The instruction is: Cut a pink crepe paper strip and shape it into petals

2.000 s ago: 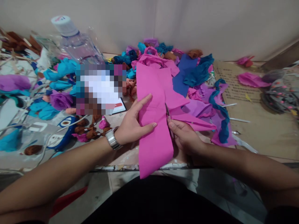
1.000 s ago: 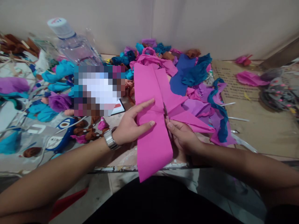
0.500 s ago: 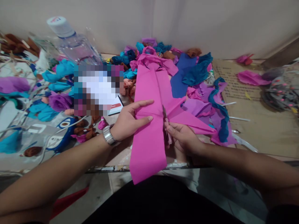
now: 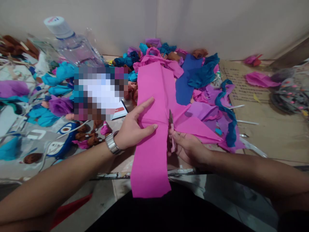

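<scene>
Left hand (image 4: 127,132): index and thumb spread, laid flat on pink paper (image 4: 150,154); its other fingers can't be made out. Paper extends beyond those fingertips and back past them, near end hanging over the counter (image 4: 123,165) edge. Right hand (image 4: 190,146): fingers pinching scissors (image 4: 172,137) by the handles, blades ahead of the fingertips at the paper's right edge. Pointed pink flap (image 4: 199,127) just beyond right fingers; blue sheet (image 4: 184,79) farther out. Bottle (image 4: 76,48) well beyond left fingers, to their left. Cardboard (image 4: 270,135) right of right fingers.
</scene>
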Demonstrator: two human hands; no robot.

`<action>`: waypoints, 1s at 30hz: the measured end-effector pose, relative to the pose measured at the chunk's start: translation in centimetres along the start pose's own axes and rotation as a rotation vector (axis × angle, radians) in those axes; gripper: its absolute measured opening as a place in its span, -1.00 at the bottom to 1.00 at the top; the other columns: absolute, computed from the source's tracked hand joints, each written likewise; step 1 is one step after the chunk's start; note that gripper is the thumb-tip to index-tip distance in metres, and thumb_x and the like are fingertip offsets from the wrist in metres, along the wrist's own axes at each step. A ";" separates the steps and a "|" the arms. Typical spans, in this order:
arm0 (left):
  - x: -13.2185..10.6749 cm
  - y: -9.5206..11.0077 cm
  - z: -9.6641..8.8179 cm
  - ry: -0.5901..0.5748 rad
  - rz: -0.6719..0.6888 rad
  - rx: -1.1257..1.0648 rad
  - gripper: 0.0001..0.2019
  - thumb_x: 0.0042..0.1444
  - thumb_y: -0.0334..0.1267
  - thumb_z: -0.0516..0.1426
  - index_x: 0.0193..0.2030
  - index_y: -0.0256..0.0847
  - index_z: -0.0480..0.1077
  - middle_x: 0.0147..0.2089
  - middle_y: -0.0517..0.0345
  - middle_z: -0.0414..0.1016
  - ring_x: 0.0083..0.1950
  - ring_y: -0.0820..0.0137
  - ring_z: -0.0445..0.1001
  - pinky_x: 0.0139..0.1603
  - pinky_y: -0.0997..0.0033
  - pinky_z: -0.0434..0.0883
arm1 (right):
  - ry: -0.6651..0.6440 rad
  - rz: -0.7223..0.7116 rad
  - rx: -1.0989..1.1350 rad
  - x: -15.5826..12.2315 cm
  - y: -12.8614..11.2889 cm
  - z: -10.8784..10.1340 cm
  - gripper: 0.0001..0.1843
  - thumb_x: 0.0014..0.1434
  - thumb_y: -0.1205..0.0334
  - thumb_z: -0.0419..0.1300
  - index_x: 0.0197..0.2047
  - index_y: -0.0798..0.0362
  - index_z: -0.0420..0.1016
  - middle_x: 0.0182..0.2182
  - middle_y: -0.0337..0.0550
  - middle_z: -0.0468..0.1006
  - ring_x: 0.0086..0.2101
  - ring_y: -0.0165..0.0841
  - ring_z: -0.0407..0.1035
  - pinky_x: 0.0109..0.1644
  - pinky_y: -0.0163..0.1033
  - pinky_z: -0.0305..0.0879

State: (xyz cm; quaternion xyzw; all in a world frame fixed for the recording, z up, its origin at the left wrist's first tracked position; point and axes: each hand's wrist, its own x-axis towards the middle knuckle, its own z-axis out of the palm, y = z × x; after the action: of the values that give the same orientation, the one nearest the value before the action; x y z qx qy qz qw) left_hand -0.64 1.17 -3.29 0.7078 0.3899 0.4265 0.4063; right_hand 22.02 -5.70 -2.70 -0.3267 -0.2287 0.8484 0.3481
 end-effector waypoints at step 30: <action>-0.1 0.4 0.2 0.023 0.069 0.059 -0.11 0.10 -0.14 0.41 0.54 -0.07 0.18 0.58 -0.06 0.18 0.60 0.01 0.15 0.66 -0.15 0.06 | 0.109 -0.052 -0.021 -0.4 0.7 0.4 -0.56 0.17 -0.11 0.48 -0.31 0.10 0.53 -0.44 -0.24 0.47 -0.48 -0.49 0.29 -0.51 -0.38 0.05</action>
State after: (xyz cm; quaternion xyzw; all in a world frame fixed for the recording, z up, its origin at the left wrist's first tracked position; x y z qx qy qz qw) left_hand -0.45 0.87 -3.02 0.7275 0.3823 0.4368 0.3658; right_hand 21.66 -6.50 -2.71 -0.3701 -0.2266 0.8175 0.3786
